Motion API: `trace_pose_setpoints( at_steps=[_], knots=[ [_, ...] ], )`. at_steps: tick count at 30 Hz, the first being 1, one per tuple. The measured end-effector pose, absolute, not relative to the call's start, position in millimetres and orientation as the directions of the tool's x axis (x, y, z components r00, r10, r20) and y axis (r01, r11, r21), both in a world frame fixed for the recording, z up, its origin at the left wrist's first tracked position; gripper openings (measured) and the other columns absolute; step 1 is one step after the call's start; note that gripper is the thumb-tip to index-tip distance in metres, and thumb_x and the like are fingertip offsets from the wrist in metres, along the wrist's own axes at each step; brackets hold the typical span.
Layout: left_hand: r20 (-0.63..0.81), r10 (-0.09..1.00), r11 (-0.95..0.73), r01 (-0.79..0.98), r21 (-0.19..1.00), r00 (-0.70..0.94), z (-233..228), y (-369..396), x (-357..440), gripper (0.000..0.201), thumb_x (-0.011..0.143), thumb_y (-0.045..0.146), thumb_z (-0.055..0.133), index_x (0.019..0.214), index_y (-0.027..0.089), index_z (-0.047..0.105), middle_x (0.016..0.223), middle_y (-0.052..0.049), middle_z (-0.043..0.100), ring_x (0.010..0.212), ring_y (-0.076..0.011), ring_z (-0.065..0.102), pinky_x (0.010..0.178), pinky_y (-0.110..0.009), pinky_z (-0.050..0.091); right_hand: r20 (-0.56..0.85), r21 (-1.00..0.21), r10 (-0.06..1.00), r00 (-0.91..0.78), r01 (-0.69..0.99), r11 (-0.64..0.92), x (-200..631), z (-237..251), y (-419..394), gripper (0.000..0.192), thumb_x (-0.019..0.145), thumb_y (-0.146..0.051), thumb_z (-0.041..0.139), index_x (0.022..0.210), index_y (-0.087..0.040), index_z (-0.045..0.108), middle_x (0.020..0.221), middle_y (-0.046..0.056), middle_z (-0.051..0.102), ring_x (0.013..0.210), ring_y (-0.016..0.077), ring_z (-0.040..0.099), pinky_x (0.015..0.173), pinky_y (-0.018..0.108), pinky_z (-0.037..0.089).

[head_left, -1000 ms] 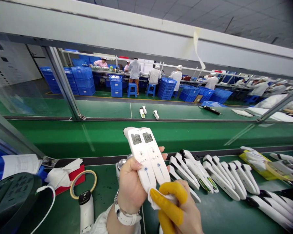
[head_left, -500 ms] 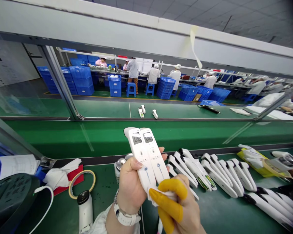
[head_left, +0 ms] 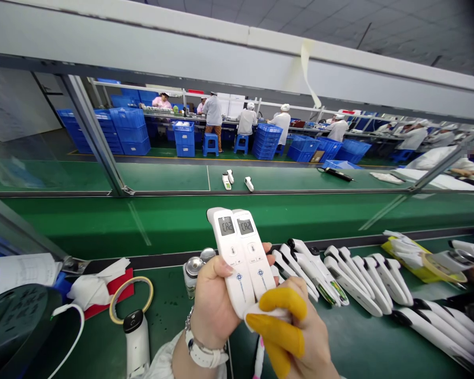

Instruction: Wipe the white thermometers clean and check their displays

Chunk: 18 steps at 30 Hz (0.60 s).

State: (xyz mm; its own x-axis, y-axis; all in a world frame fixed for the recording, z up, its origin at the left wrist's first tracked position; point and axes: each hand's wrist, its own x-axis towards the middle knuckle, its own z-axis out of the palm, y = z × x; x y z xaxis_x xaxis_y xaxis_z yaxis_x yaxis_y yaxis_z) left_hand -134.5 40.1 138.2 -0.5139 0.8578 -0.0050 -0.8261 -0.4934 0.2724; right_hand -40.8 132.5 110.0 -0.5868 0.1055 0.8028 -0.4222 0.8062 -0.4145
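Factory hall, assembly lines behind glazing; blue crates [head_left: 185, 138] and seated workers in white coats in the background. Foreground: green tabletop [head_left: 169, 316] beside a green conveyor belt [head_left: 300, 218].

Left hand [head_left: 213, 302]: closed around the lower bodies of two white thermometers [head_left: 239, 252], held side by side, touching along their length. Long axes run up and away from the person, tilted slightly left; display ends uppermost, both small grey screens lit and facing the camera. Thumb lies on the left unit, fingertips wrap the right one. A wristwatch [head_left: 203, 352] sits on that wrist.

Right hand [head_left: 296, 337]: just below and right of the pair, nearer their butt ends. Yellow finger cots [head_left: 280, 321] cover thumb and forefinger, which pinch a small white cloth or wipe [head_left: 266, 316] against the base of the thermometers. Hand mostly closed.

Materials: thermometers are smooth, glossy hard plastic, elongated with rounded heads; cots are matte rubber.

Adjacent: a row of like white units [head_left: 351, 279] lies overlapped to the right on the tabletop; tape roll [head_left: 131, 299], small metal-capped bottle [head_left: 191, 273], and a white cylindrical device [head_left: 136, 339] to the left.
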Motion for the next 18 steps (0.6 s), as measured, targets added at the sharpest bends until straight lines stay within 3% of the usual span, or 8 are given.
trace_pose_setpoints(
  at_steps=[6,11,18],
  knots=[
    [0.107,0.867,-0.493,-0.810,0.316,-0.486,135.5,42.0,-132.0,0.059,0.057,0.018,0.040,0.111,0.005,0.060,0.115,-0.019,0.061,0.103,-0.0290,0.059,0.090,-0.044,0.042,0.731,-0.469,0.150,-0.666,-0.331,0.819,-36.0,112.0,136.7,0.022,0.074,-0.009,0.058,0.087,-0.026,0.061,0.071,0.002,0.046,0.065,0.0175,0.042,0.051,0.030,0.036],
    [0.117,0.864,-0.493,-0.779,0.387,-0.489,132.1,45.8,-129.5,0.064,0.054,0.017,0.040,0.114,0.005,0.058,0.115,-0.017,0.062,0.103,-0.0300,0.058,0.088,-0.043,0.044,0.750,-0.372,0.066,-0.659,-0.337,0.865,-32.2,118.0,130.6,0.050,0.070,-0.004,0.047,0.112,-0.027,0.057,0.088,0.006,0.050,0.073,0.0202,0.041,0.057,0.033,0.033],
    [0.112,0.908,-0.406,-0.780,0.477,-0.404,137.0,53.9,-118.4,0.067,0.046,0.017,0.044,0.109,0.006,0.062,0.099,-0.014,0.069,0.092,-0.0301,0.062,0.081,-0.039,0.047,0.743,-0.367,0.090,-0.664,-0.290,0.884,-26.9,116.6,139.4,0.053,0.071,0.001,0.046,0.119,-0.022,0.050,0.104,0.010,0.043,0.086,0.0244,0.041,0.066,0.039,0.036]
  ],
)
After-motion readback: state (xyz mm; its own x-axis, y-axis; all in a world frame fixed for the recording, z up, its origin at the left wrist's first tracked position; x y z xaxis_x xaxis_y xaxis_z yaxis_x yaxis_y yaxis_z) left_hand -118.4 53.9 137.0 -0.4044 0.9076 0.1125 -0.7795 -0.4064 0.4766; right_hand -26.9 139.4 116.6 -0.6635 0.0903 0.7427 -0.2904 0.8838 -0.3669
